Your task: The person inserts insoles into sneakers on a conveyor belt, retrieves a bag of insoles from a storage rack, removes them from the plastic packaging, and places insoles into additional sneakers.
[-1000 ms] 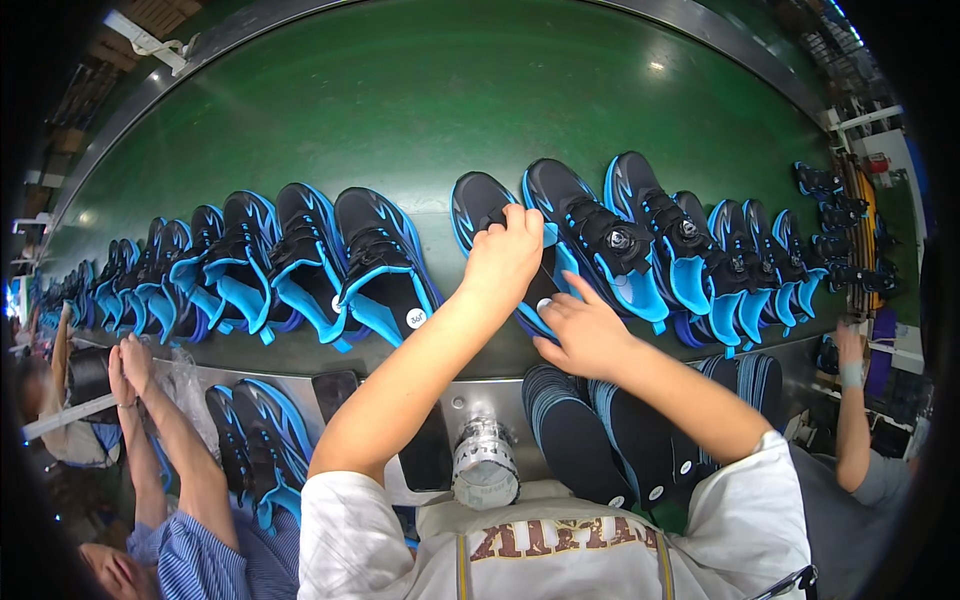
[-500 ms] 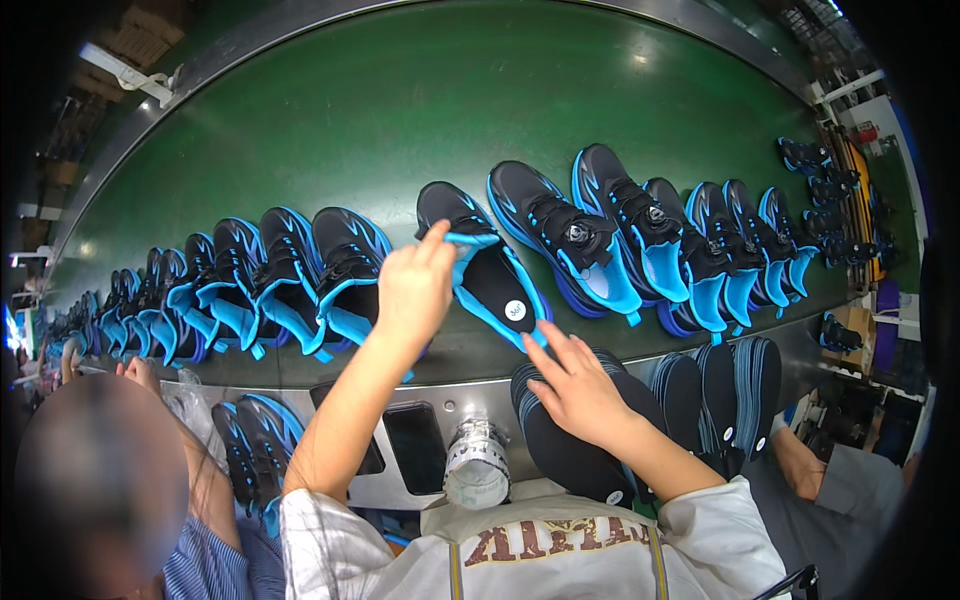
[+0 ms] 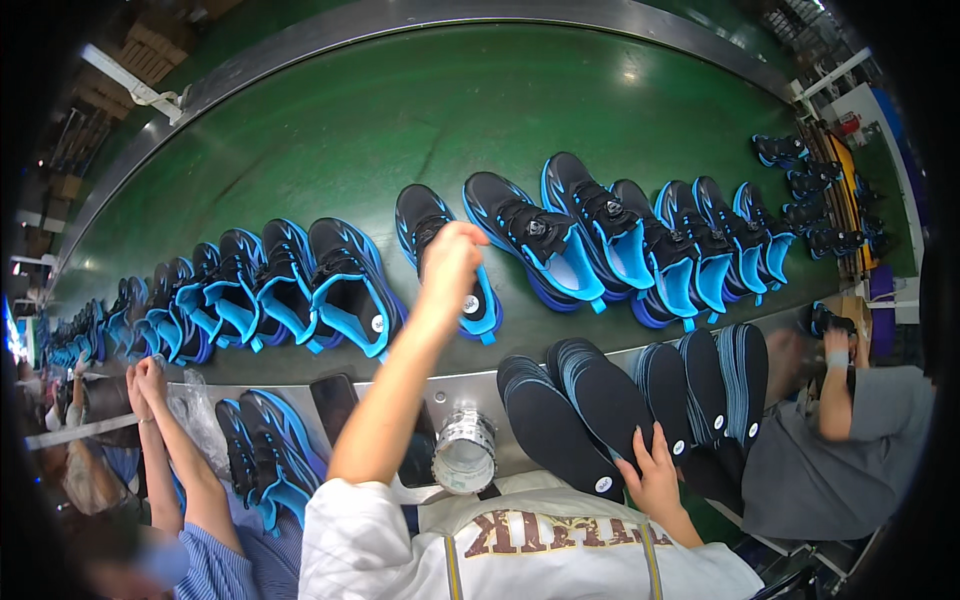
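Note:
A black and blue sneaker lies toe away on the green surface, a black insole with a round white sticker inside it. My left hand is closed over its middle, covering the tongue and laces; what the fingertips grip is hidden. At the lower right, my right hand lies with fingers apart against the lower edge of a stack of black insoles. Another insole stack sits just to its left. Left of the sneaker, a second sneaker also shows a stickered insole.
Rows of matching sneakers line the green conveyor belt on both sides. More insole stacks stand at the right. A clear jar and a dark phone rest on the metal ledge. Co-workers' hands are at the left.
My right hand has left the sneaker's heel and come down to the insole stack. My left hand has shifted right and is now closed over the sneaker's middle. The sneakers appear slightly further left.

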Demonstrator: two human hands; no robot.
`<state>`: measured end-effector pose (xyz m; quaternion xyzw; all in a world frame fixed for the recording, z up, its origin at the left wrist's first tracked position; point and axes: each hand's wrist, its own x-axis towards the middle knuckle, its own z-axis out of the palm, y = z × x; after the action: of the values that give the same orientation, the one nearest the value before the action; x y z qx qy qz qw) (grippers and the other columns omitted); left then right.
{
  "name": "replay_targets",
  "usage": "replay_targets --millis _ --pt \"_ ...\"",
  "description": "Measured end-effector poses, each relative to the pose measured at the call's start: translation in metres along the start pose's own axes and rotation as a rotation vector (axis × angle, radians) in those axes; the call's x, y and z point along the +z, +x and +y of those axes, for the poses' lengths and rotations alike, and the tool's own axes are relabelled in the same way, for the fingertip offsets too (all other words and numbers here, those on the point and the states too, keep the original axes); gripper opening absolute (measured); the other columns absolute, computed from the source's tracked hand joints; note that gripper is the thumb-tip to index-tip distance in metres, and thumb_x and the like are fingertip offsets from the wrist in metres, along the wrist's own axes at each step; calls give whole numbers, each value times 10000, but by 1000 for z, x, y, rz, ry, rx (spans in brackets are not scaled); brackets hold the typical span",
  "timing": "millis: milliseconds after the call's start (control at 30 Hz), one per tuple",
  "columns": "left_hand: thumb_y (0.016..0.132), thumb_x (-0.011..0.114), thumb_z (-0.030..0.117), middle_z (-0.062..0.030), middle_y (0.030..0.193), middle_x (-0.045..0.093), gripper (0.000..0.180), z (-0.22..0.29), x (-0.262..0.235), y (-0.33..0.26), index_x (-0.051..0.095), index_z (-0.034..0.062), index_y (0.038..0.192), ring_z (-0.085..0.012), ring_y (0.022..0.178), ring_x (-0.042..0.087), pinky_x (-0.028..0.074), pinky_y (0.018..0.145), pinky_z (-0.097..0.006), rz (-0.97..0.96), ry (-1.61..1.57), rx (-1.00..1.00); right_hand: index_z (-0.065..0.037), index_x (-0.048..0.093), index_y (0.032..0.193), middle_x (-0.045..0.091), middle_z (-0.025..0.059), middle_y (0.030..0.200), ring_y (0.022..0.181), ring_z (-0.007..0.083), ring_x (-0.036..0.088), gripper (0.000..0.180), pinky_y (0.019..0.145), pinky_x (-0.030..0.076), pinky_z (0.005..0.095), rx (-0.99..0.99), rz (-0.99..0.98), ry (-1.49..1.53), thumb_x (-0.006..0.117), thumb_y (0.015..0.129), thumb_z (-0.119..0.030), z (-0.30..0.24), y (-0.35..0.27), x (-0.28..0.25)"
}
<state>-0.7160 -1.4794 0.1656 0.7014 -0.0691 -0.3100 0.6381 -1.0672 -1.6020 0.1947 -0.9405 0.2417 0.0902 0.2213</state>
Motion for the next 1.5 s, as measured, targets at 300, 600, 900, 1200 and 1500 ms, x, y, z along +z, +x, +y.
replay_targets --millis 300,600,900,1200,1500 --pt "745 591 190 -213 899 472 491 -58 78 38 352 -19 1119 -382 781 511 432 653 -405 218 709 576 33 597 753 593 138 847 706 183 574 136 594 442 271 -139 250 347 608 736 -102 -3 116 -105" --pt "796 500 427 -147 562 521 475 -6 39 78 509 -41 713 -245 555 533 406 530 -357 -222 778 195 14 624 673 588 143 620 588 255 582 138 586 465 335 -247 -435 80 562 656 -108 -56 254 -64" --pt "802 505 441 -58 634 468 459 -17 41 56 486 -15 746 -100 622 416 349 532 -256 -265 409 164 -3 558 838 487 211 926 870 295 481 209 739 432 347 -634 174 -353 552 723 -177 -48 247 18" --pt "799 515 439 25 578 357 445 -37 53 60 400 42 635 -55 553 319 278 451 -237 -1 267 110 13 601 749 513 204 870 808 305 527 172 695 462 368 -474 -323 -354 518 692 -127 -47 255 -15" --pt "828 471 399 -97 566 499 440 -40 60 59 502 -30 734 -140 558 478 385 531 -290 1 259 137 19 554 735 496 147 830 795 274 524 150 655 473 351 -626 -58 -336 464 723 -101 -31 285 43"
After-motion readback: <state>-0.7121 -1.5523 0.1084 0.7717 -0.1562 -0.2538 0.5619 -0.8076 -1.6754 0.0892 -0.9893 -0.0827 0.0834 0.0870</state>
